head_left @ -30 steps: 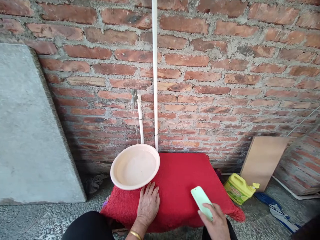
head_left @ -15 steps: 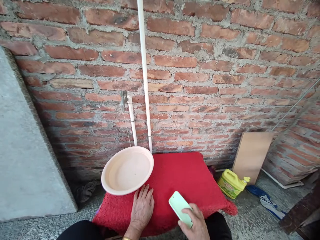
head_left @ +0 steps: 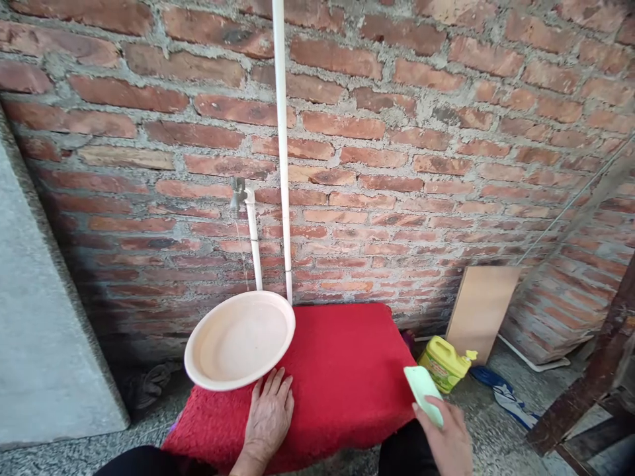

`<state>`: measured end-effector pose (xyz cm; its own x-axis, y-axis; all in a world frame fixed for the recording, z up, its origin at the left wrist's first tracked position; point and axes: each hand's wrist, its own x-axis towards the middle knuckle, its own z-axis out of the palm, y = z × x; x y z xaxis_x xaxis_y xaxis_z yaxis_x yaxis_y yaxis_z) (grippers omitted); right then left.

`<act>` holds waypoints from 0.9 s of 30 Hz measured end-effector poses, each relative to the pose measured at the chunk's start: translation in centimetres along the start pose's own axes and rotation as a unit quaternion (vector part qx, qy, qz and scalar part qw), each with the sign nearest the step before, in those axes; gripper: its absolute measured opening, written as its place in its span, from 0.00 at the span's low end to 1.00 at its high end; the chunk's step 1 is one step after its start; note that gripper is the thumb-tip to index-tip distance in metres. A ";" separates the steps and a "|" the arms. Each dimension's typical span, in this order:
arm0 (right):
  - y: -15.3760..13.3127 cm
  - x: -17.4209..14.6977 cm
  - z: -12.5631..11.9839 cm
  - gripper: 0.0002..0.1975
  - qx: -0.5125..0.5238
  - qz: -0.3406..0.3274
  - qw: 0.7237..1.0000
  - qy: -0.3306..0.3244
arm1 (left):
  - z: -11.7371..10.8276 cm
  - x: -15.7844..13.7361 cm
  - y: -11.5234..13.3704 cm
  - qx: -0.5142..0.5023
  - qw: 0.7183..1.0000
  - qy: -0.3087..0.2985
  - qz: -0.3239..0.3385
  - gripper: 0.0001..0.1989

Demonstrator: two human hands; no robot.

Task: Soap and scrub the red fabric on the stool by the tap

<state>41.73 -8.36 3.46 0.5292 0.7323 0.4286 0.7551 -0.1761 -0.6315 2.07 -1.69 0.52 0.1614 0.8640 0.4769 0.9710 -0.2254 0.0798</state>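
Note:
My left hand [head_left: 269,408] lies flat on the red cloth [head_left: 342,370], palm down, its fingertips close to the basin's rim. The cream round basin [head_left: 238,337] rests at the cloth's left end. Beyond the cloth's right edge, my right hand [head_left: 446,433] is closed around a pale green oblong thing that looks like a scrub brush [head_left: 421,387]; its underside is hidden. The brush is tilted in the air in front of the yellow jug.
A yellow jug [head_left: 445,363] stands on the floor at right, beside a leaning board [head_left: 481,311] and blue-and-white flip-flops [head_left: 510,400]. A tap [head_left: 238,193] and a white pipe [head_left: 282,165] run along the brick wall. A grey slab [head_left: 44,330] leans at left.
My right hand has carried the scrub brush rightward, from over the cloth to past its right edge. My left hand stays flat on the cloth. The view has shifted slightly right.

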 end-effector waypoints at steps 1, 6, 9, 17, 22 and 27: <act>-1.1 -1.0 0.6 0.20 0.013 -0.016 1.000 -0.019 | 0.1 0.0 -0.1 0.002 1.000 0.002 0.003 0.20; -5.6 -6.0 3.9 0.10 0.056 -0.144 0.976 -0.153 | 0.6 -0.1 -0.5 0.014 1.000 0.009 0.019 0.20; -4.9 -6.3 3.8 0.10 0.047 -0.144 0.974 -0.167 | 0.5 -0.1 -0.6 0.021 0.999 0.006 0.024 0.20; 4.6 -0.7 -3.5 0.24 -0.002 0.107 0.994 -0.028 | 0.6 -0.1 -0.5 0.011 1.000 0.007 0.024 0.21; 4.8 -1.5 -4.3 0.23 0.036 0.153 0.987 -0.032 | 1.2 -0.3 -0.9 0.010 1.000 0.011 0.027 0.21; 4.2 -2.6 -2.8 0.22 0.063 0.113 0.990 -0.050 | 1.8 -0.5 -1.3 0.019 0.999 0.014 0.037 0.21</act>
<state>44.67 -12.84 1.50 0.6334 0.7460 0.2056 0.5640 -0.2632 -0.7827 1.04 -1.00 -1.35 0.2286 0.8324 0.5049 0.9626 -0.2708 0.0106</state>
